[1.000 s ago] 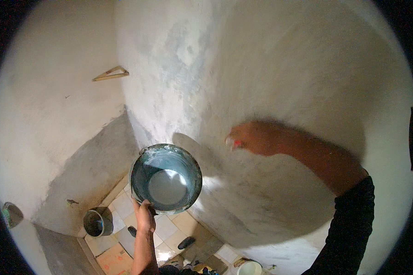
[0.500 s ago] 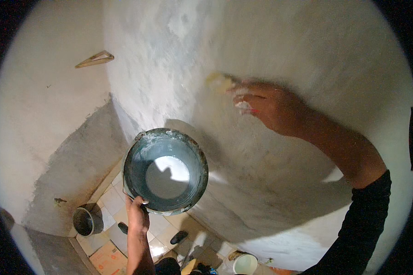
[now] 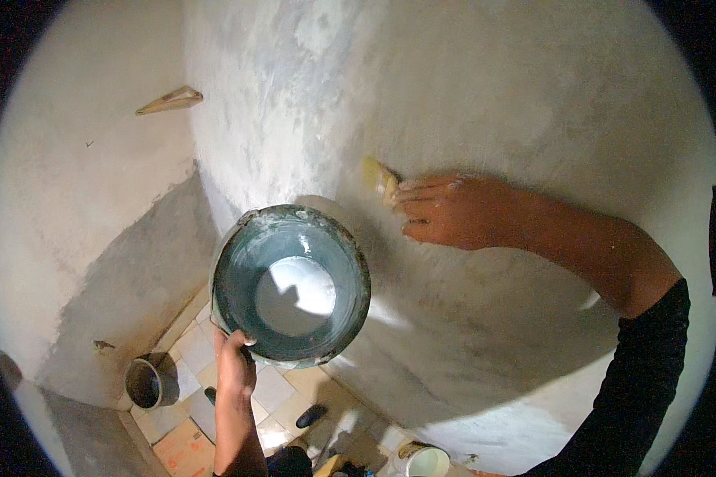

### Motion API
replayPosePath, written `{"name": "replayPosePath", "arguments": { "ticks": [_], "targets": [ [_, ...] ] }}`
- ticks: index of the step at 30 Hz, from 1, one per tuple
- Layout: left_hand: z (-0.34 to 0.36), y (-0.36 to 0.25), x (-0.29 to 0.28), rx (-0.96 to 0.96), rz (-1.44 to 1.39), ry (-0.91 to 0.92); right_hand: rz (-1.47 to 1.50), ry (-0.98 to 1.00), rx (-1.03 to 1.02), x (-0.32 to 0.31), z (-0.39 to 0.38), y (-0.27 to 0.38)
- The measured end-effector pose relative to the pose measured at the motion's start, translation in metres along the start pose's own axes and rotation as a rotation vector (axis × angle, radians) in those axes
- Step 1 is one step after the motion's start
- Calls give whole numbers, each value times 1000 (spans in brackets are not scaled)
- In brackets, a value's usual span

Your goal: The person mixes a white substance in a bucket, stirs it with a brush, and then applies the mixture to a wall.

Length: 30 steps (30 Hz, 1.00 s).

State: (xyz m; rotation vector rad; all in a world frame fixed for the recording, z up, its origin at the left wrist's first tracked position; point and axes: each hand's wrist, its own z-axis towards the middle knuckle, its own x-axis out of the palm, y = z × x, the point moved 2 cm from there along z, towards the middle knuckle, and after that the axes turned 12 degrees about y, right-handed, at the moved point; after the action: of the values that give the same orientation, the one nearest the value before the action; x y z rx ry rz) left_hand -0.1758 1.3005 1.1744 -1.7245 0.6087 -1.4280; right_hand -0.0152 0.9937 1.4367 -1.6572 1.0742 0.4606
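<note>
My left hand (image 3: 234,359) grips the near rim of a dark bucket (image 3: 239,322), thumb over the edge and the other fingers hidden beneath. White liquid (image 3: 298,298) lies at the bottom of the bucket, part of it in shadow. My right hand (image 3: 445,211) is closed round a flat paintbrush (image 3: 380,180) with pale yellow bristles. Those bristles rest against the wall (image 3: 485,318), just right of a streaky white-coated patch (image 3: 270,103). The hand's own fingers cover most of the brush handle.
On the left wall sits a small triangular corner piece (image 3: 169,101), above a tap (image 3: 103,346). Below, a dark bucket (image 3: 144,383) stands on the tiled floor (image 3: 274,389) beside a flat orange-brown piece (image 3: 184,450). A pale bucket (image 3: 428,462) stands at the lower right.
My right hand has moved down the wall with the paintbrush, which now shows more sharply. The held bucket sits slightly higher in view.
</note>
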Motion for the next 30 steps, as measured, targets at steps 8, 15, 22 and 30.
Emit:
{"name": "replayPosePath", "arguments": {
  "ticks": [8,15,22,30],
  "targets": [
    [-7,-10,11,13,-18,15,75,-140,41,-30,-1,-39],
    [-2,-7,20,-54,-35,34,254,-198,304,-1,11,-56],
    [-5,-12,25,-40,29,-7,74,-110,54,98,-24,31],
    [-14,-39,39,-98,142,-70,429,-296,408,43,-27,-59]
  ]
}}
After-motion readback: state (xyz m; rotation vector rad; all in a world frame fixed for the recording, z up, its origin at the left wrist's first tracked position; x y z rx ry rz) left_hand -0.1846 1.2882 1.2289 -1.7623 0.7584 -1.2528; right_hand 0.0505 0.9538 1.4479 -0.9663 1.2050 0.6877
